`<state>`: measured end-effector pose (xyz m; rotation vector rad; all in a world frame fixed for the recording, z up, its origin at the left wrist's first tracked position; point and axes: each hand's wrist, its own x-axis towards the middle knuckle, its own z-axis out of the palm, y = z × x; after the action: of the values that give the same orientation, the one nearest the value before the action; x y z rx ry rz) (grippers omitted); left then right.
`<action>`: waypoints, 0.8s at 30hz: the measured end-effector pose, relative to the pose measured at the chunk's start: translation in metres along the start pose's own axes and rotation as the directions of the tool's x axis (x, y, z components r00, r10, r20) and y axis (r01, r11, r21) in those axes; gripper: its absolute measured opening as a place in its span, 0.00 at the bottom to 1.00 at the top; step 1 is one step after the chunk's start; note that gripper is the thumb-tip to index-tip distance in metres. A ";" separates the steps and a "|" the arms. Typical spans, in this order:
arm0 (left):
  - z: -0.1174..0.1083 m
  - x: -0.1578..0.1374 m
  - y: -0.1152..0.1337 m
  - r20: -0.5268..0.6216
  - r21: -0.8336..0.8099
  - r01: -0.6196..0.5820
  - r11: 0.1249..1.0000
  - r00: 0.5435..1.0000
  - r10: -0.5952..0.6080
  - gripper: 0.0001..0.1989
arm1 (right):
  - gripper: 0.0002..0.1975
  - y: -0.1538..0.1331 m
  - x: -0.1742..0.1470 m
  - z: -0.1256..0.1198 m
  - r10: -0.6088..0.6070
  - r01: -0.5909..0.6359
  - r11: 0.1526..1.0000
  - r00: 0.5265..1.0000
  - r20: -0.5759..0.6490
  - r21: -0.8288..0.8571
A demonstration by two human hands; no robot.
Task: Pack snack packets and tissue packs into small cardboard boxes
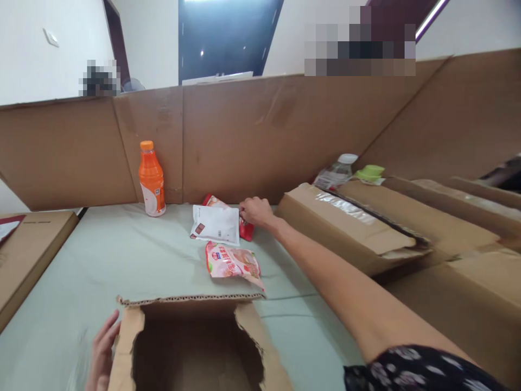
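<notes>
My right hand reaches to the far side of the table, its fingers curled closed at the right end of a red snack packet. A white pouch with a brown label lies over part of that packet. Nearer me is a pink and white snack bag with fruit pictures. In front of me stands a cardboard box with a ragged cut opening and a dark inside. My left hand is at the box's left outer wall, fingers stretched upward along it; the thumb is hidden.
An orange drink bottle stands upright at the back left, before a tall cardboard wall. Cardboard boxes line the right, with a clear bottle and a green cap behind them. A flat carton lies left.
</notes>
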<state>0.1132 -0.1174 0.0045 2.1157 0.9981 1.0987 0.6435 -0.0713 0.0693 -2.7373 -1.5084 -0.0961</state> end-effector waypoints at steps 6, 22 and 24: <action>0.012 -0.001 0.023 -0.183 -0.245 0.137 0.960 0.966 -0.185 0.23 | 0.08 0.015 -0.068 -0.050 0.061 -0.041 0.995 0.969 -0.239 0.088; -0.047 0.008 0.185 -0.173 -0.510 -0.158 0.846 0.982 0.080 0.39 | 0.05 -0.081 -0.292 -0.203 -0.167 0.771 0.595 0.398 -0.902 0.229; -0.040 0.008 0.197 -0.067 -0.624 -0.075 0.778 0.997 0.042 0.45 | 0.07 -0.100 -0.307 -0.201 -0.272 0.829 0.537 0.346 -0.898 0.157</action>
<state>0.1531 -0.2189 0.1733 1.5776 0.4757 1.2979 0.3859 -0.2851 0.2497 -1.1500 -1.6808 -0.6344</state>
